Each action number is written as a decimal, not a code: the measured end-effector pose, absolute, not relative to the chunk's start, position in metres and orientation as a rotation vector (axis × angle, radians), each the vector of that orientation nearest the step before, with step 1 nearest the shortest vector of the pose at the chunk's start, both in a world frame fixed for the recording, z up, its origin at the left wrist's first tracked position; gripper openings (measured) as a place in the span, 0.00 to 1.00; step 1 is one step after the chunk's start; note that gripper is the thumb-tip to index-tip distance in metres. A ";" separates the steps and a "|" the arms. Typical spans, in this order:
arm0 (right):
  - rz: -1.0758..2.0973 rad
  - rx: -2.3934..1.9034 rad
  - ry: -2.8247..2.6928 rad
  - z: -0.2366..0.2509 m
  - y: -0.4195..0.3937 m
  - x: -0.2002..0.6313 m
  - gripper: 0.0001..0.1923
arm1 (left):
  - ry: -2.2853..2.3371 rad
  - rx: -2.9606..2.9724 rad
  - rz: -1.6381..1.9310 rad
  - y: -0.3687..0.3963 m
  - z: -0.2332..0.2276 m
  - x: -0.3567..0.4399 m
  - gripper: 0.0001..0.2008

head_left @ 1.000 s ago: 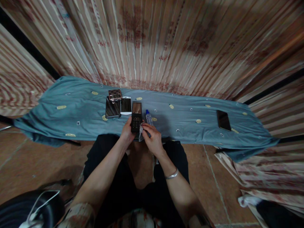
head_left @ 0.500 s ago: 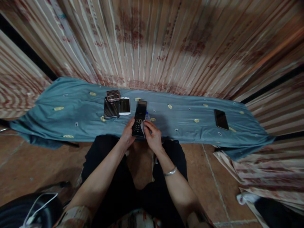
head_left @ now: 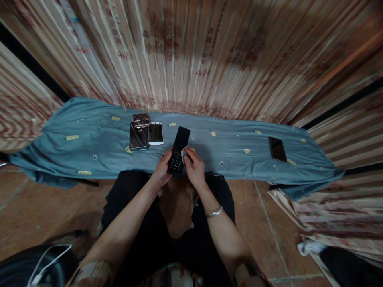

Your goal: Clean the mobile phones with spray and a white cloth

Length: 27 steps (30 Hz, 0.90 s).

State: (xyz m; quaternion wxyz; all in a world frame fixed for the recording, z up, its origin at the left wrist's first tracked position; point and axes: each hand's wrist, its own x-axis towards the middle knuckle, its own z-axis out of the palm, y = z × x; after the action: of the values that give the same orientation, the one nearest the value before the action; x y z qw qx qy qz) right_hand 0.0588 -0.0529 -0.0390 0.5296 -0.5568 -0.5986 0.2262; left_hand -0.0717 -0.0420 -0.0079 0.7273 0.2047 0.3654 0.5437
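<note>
Flip phone: centre frame, long axis tilted toward upper right.
Left hand: grips its lower left edge.
Right hand: pinches white wipe against its right edge.

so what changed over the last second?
The black keypad phone, held in the left hand throughout, tilted so its top leans right. The right hand moved the white wipe up against the phone's right edge, now covering the small bottle seen earlier. The three phones and the lone phone on the blue cloth stayed put.
</note>
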 end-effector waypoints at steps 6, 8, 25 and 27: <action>0.508 -1.320 -1.409 -0.040 -0.044 0.063 0.20 | 0.839 0.444 1.194 -0.045 -0.005 -0.070 0.10; 0.505 -1.316 -1.394 -0.041 -0.041 0.065 0.21 | 0.829 0.459 1.158 -0.047 -0.004 -0.070 0.12; 0.473 -1.414 -1.220 -0.040 -0.011 0.096 0.20 | 0.764 0.437 0.977 -0.055 -0.010 -0.069 0.21; 0.446 -1.414 -1.221 -0.038 -0.011 0.101 0.18 | 0.770 0.440 0.968 -0.056 -0.010 -0.070 0.22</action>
State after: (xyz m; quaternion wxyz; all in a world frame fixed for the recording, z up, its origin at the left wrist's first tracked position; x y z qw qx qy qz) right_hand 0.1012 -0.0107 -0.0376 0.5733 -0.6032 -0.5208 0.1904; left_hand -0.0702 -0.0558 -0.0104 0.7922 0.2046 0.3578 0.4501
